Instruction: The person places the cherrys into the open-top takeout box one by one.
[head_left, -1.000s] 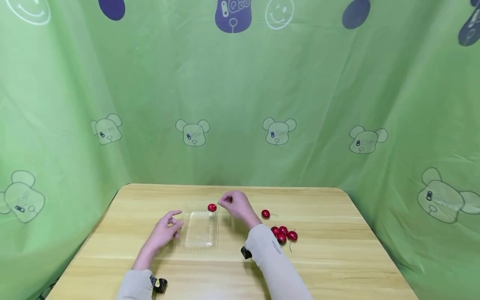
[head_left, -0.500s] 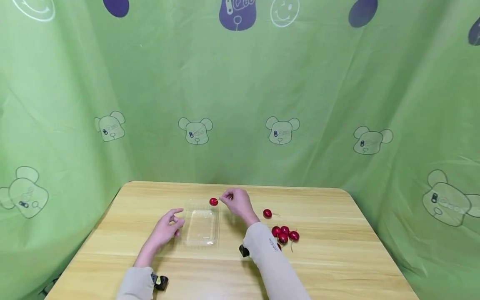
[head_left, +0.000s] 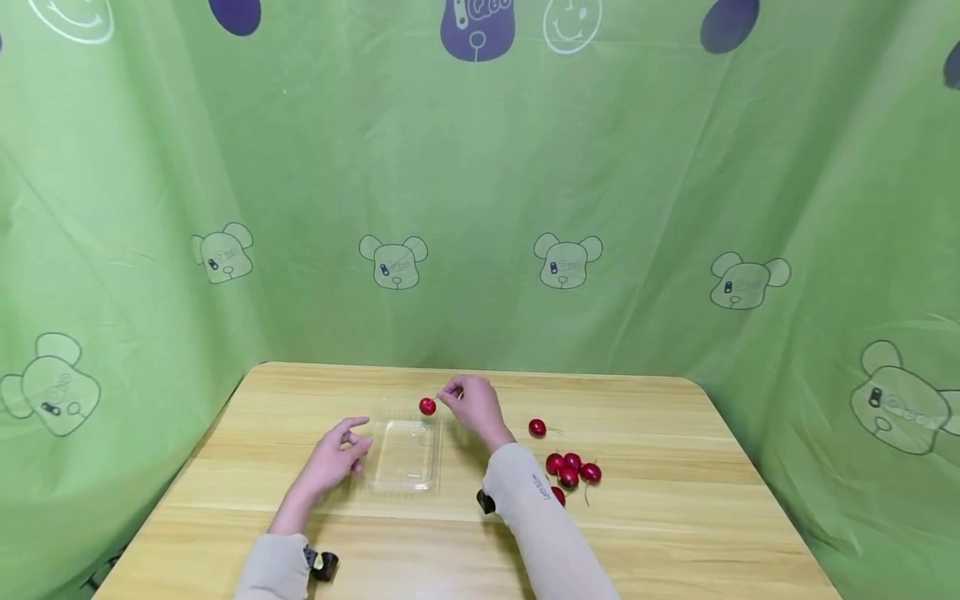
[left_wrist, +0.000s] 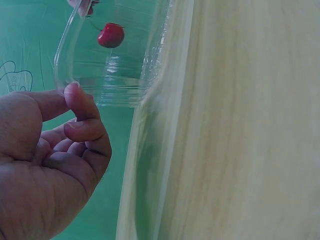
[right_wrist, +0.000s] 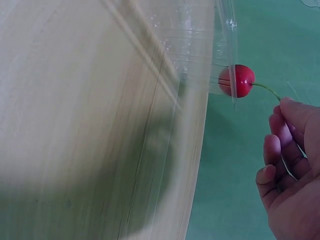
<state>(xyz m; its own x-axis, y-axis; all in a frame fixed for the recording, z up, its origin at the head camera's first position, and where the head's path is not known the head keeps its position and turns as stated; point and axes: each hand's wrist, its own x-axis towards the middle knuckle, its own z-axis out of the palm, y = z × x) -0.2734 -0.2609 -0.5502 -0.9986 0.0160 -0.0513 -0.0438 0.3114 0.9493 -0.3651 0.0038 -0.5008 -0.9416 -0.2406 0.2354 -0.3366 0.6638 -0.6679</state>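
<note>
1. Round red cherry (head_left: 427,406), up at the far right corner of a clear, rectangular plastic container (head_left: 405,458)! From the right wrist, part of the fruit shows through the clear wall; whether it hangs over the rim or just outside, I can't call.

2. Thin green stem (right_wrist: 265,87) makes the long axis, slanting in the head view from the fruit up and rightward to the fingertips.

3. Right hand (head_left: 474,402), clearly the nearer one, pinches the stem's free end between thumb and fingertip, and the fruit itself stands free of the fingers, just to their left.

4. Here's the relation that counts, as I judge it: the container's floor lies left of the cherry and closer to the person, so the line in runs leftward and back from that corner.

5. Left hand (head_left: 335,458) waits across the container, by its left side, index finger pointing out, the others loosely bent, pinching nothing I can make out; contact with the rim is unclear.

6. Further right, one loose red cherry (head_left: 537,427), then a dark-red cherry cluster (head_left: 568,477) near the light sleeve (head_left: 528,492), all on a pale wooden table (head_left: 675,500).
</note>
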